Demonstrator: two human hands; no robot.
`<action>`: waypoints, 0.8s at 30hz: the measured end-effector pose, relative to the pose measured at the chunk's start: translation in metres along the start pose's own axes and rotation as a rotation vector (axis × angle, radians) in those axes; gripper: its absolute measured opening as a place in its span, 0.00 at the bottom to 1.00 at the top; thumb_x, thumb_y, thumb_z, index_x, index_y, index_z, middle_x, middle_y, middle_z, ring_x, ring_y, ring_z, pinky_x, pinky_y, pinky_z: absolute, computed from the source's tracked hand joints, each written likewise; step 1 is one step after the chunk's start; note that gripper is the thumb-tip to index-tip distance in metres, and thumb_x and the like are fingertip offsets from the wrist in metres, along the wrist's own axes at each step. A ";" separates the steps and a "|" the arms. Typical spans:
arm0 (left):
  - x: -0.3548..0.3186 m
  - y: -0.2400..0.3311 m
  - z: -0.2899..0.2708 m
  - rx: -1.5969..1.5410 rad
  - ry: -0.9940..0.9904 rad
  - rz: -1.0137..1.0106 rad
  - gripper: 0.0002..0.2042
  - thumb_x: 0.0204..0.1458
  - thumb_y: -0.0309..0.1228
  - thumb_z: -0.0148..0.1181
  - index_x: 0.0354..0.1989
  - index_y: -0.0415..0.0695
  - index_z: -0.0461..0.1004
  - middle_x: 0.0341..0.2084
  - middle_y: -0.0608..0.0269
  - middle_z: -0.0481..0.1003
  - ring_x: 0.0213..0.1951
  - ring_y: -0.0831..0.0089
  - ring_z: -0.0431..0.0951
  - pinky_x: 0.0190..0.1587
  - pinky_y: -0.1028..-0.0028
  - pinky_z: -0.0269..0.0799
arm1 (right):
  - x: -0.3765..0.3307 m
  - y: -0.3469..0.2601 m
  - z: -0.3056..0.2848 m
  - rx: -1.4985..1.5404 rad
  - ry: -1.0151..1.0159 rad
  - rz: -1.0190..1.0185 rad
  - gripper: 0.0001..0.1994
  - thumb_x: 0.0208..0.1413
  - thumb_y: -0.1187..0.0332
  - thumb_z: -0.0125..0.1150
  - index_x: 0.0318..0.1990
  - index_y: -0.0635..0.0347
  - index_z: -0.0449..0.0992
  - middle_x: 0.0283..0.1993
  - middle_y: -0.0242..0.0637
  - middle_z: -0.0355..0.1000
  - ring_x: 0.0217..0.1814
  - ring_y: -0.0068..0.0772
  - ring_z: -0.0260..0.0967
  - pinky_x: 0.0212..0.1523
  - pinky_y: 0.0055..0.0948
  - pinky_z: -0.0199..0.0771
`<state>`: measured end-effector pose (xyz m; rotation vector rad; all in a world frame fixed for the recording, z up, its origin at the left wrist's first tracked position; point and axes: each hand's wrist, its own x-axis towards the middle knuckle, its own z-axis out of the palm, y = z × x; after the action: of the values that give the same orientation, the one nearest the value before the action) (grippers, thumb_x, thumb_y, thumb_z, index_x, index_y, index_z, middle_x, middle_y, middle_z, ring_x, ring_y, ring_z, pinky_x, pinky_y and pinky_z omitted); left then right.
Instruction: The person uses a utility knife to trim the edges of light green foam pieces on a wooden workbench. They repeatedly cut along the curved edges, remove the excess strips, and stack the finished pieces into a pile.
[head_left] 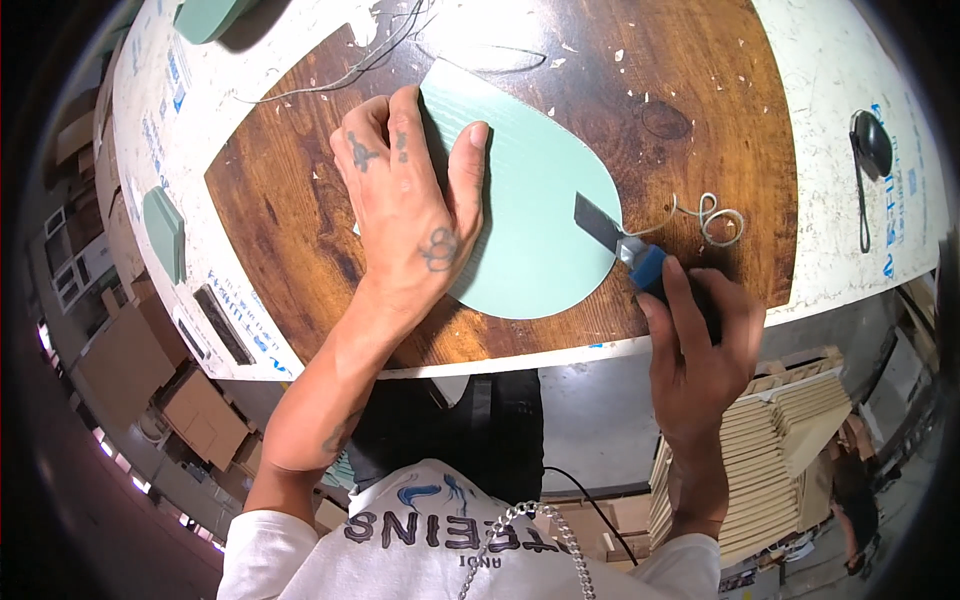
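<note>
A pale green teardrop-shaped sheet (540, 170) lies on a dark wood-grain board (700, 120). My left hand (410, 190) rests on the sheet's left side, thumb spread away from the fingers, pressing down without gripping anything. In my right hand (710, 330) is a utility knife (645, 265) with a blue and black handle. Its wide grey blade lies over the sheet's lower right edge and points up and left. From that edge beside the blade, a thin pale curled strip (712, 222) trails onto the board. My right fingers hide much of the handle.
Thin offcut strands (375, 70) and small scraps lie at the far side. Green pieces (165, 235) sit at the table's left, a black corded object (872, 145) at its right. Below right stands a stack of slatted panels (760, 460); another person (852, 505) is beyond.
</note>
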<state>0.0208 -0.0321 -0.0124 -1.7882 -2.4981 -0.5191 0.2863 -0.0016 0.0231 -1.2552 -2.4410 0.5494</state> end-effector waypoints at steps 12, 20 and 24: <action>0.001 -0.002 -0.003 -0.093 0.100 0.077 0.23 0.58 0.33 0.64 0.56 0.30 0.68 0.36 0.48 0.67 0.41 0.59 0.65 0.45 0.60 0.63 | 0.052 0.012 0.005 0.011 -0.007 -0.141 0.22 0.45 0.70 0.77 0.51 0.51 0.84 0.43 0.35 0.73 0.43 0.40 0.67 0.44 0.37 0.71; 0.000 -0.002 -0.006 -0.226 0.094 0.033 0.17 0.51 0.26 0.69 0.45 0.35 0.67 0.36 0.51 0.68 0.39 0.56 0.65 0.44 0.59 0.61 | 0.097 0.014 0.005 0.039 -0.063 -0.304 0.22 0.41 0.74 0.77 0.48 0.55 0.85 0.42 0.39 0.74 0.42 0.41 0.69 0.42 0.37 0.72; -0.001 0.002 -0.010 -0.230 0.038 -0.053 0.13 0.50 0.28 0.69 0.36 0.39 0.70 0.37 0.48 0.68 0.40 0.53 0.65 0.43 0.58 0.63 | 0.118 0.010 0.010 0.047 -0.088 -0.393 0.20 0.43 0.72 0.77 0.48 0.55 0.85 0.41 0.41 0.74 0.41 0.40 0.69 0.39 0.36 0.72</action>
<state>0.0211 -0.0355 -0.0030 -1.7666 -2.5568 -0.8674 0.2236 0.0990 0.0237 -0.7158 -2.6340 0.5530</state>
